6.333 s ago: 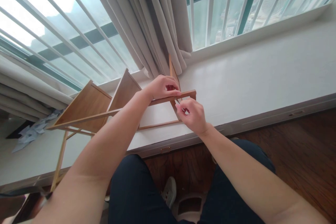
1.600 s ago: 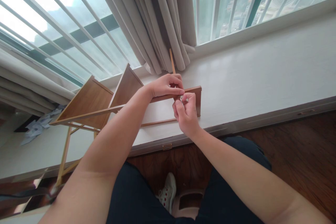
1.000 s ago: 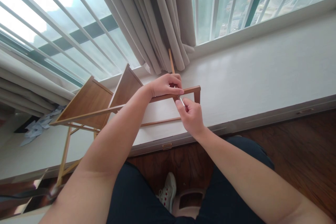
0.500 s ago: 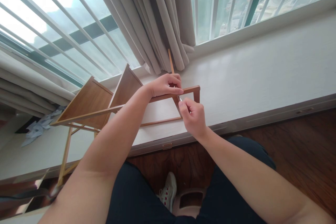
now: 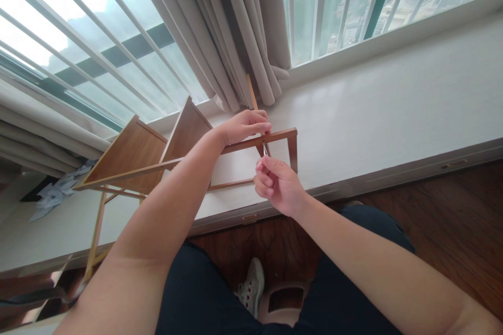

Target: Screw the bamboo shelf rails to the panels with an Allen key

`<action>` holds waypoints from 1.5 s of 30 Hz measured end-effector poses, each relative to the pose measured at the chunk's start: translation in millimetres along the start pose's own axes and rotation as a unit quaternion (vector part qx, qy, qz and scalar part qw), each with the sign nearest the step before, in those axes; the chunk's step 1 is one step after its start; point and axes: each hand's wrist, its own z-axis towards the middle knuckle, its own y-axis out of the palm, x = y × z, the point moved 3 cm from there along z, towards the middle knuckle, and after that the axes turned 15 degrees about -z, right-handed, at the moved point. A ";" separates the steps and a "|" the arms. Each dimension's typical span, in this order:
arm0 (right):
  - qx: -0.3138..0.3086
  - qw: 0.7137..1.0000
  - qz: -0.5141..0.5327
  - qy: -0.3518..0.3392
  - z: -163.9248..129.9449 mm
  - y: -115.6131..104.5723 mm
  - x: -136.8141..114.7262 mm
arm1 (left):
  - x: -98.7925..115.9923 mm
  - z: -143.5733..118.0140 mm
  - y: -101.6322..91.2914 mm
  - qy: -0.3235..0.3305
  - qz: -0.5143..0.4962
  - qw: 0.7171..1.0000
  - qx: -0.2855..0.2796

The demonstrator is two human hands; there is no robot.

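Far to my left, crumpled paper (image 5: 58, 194) lies on the white window ledge (image 5: 373, 110). Next comes the wooden rack (image 5: 133, 159), lying on its side on the ledge, its two brown shelf panels slanting up toward the window and its thin legs reaching down past the ledge edge at lower left. A long top rail (image 5: 188, 158) runs from the panels rightward to the frame's end, near the gathered beige curtain (image 5: 243, 31).

My left hand (image 5: 243, 125) rests on that rail near its right end, fingers curled over the wood and gripping it where an upright slat crosses. Just below and to the right, my right hand (image 5: 277, 186) is closed narrowly around a small metal tool (image 5: 264, 149), thumb and fingers pinching it; its thin silver shaft points up to the joint under my left fingertips. I cannot tell what kind of tip it has.

Beneath my arms are my dark trousers, a white shoe (image 5: 251, 285) on the dark wooden floor (image 5: 444, 225).
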 end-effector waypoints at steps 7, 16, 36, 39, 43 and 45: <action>-0.135 0.987 0.081 0.038 -0.8 2.7 -6.8 | 1.5 0.5 0.7 0.013 0.024 1.000 -0.006; -0.054 0.993 -0.100 -0.043 6.1 -3.4 -8.4 | 1.0 2.5 0.4 -0.008 0.042 0.999 0.002; 0.030 0.988 -0.148 -0.017 5.5 -9.6 -21.3 | 1.6 1.8 0.5 0.010 0.043 0.999 0.003; 0.033 0.988 -0.150 -0.018 7.2 -11.7 -18.6 | 1.0 2.3 -0.1 0.017 0.042 0.999 0.008; 0.036 0.988 -0.150 -0.023 9.2 -13.5 -16.2 | 1.9 2.1 -1.2 0.034 0.036 0.999 0.018; 0.037 0.987 -0.153 -0.025 9.7 -13.9 -15.6 | 2.1 1.2 -1.7 0.033 0.033 0.999 0.024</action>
